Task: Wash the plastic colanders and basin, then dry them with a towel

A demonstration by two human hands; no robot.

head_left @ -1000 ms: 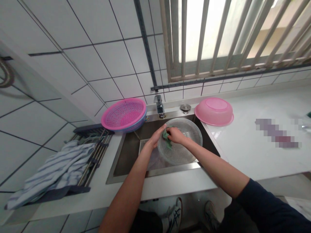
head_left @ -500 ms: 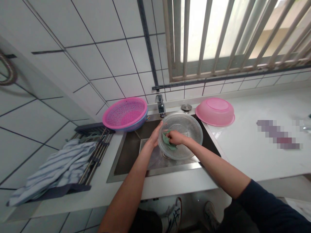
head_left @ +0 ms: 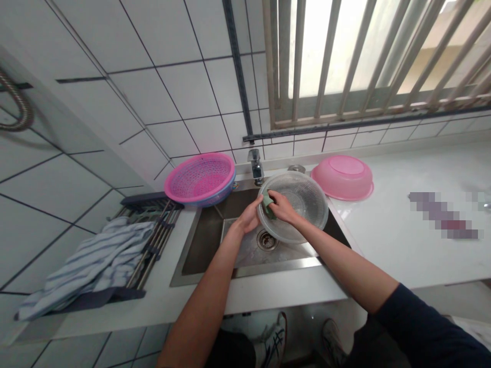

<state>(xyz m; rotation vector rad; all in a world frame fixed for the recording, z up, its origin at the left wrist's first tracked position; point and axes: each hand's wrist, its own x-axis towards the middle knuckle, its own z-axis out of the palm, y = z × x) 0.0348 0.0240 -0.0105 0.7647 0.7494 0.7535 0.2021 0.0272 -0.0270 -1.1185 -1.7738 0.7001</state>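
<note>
A clear plastic colander (head_left: pixel 307 204) is held tilted over the steel sink (head_left: pixel 209 240). My left hand (head_left: pixel 251 215) grips its left rim, thumb on the near side and the other fingers partly hidden behind the wall. In my right hand (head_left: pixel 281 206) is a green cloth (head_left: pixel 269 207), bunched under the fingers and pressed against the colander's inner left side near the rim. The sink drain (head_left: pixel 267 239) shows just below the colander.
Behind the sink stands a faucet (head_left: pixel 255 166). Left of it sits a pink basket (head_left: pixel 201 179) nested over a blue one. An upturned pink basin (head_left: pixel 342 178) lies on the right counter. A striped towel (head_left: pixel 99 255) covers a rack (head_left: pixel 153 245) at the left.
The colander has shifted slightly right and up, uncovering the drain. My right hand has moved the cloth up along the inner wall to the rim near my left hand.
</note>
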